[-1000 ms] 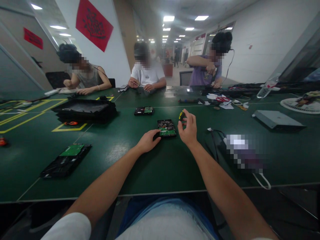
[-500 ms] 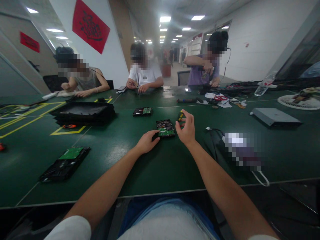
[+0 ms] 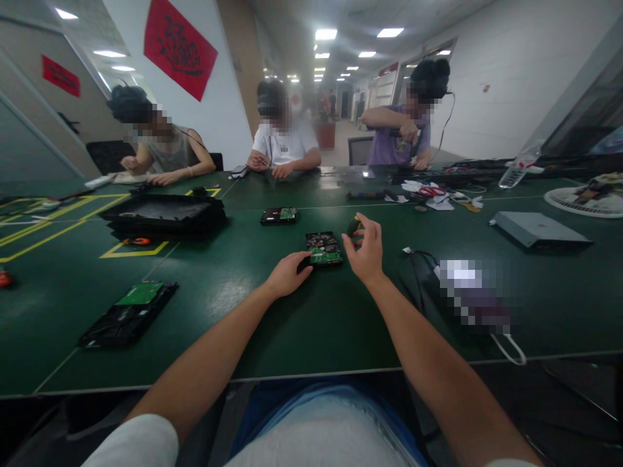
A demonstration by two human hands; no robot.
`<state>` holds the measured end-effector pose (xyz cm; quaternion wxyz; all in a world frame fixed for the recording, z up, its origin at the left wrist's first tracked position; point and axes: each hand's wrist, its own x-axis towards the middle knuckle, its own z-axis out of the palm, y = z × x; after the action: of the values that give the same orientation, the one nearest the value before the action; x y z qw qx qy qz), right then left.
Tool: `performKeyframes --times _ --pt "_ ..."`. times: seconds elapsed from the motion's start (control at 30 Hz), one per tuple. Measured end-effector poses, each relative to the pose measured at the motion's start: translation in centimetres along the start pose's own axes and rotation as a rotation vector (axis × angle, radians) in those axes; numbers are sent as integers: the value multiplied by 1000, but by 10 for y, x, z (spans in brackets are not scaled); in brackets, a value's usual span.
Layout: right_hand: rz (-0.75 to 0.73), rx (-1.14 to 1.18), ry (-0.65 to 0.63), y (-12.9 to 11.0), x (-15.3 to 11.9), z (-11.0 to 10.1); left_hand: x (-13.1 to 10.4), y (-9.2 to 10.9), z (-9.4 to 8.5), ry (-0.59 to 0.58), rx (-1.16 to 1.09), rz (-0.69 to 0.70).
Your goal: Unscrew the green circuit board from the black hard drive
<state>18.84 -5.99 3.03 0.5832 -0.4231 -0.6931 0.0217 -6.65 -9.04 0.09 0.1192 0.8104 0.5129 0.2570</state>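
Observation:
A hard drive (image 3: 325,257) with a green circuit board lies on the green table in front of me. My left hand (image 3: 291,272) grips its left edge, fingers over the board's side and thumb low. Just right of the drive, my right hand (image 3: 366,246) pinches the dark, yellow-marked handle of a screwdriver (image 3: 354,226) between fingertips and thumb. The screwdriver's shaft and tip cannot be made out. A second hard drive (image 3: 279,216) lies farther back. Near the left front is a black drive caddy (image 3: 127,314) with a green board.
Black stacked trays (image 3: 163,217) stand at the left, an orange-handled tool (image 3: 137,241) beside them. At the right are a blurred phone-like device (image 3: 474,295) with cables, a grey metal box (image 3: 540,231) and a bottle (image 3: 518,170). Three people sit across the table (image 3: 272,324).
The screwdriver handle has turned in my right fingers, showing less yellow now. My left hand stays on the hard drive. The whole view has shifted slightly.

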Motion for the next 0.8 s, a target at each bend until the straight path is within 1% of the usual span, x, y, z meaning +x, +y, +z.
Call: performKeyframes --times 0.17,0.3,0.5,0.67,0.8 --pt "-25 13 7 0 0 1 0 2 -1 -8 2 -14" --pt "0 2 25 2 0 1 0 1 0 -1 3 -8" --pt "-16 17 11 1 0 1 0 -1 3 2 6 -9" --pt "6 -3 14 4 -1 2 0 -1 1 6 10 -6" --pt "-25 4 21 4 -1 3 0 0 1 6 7 1"
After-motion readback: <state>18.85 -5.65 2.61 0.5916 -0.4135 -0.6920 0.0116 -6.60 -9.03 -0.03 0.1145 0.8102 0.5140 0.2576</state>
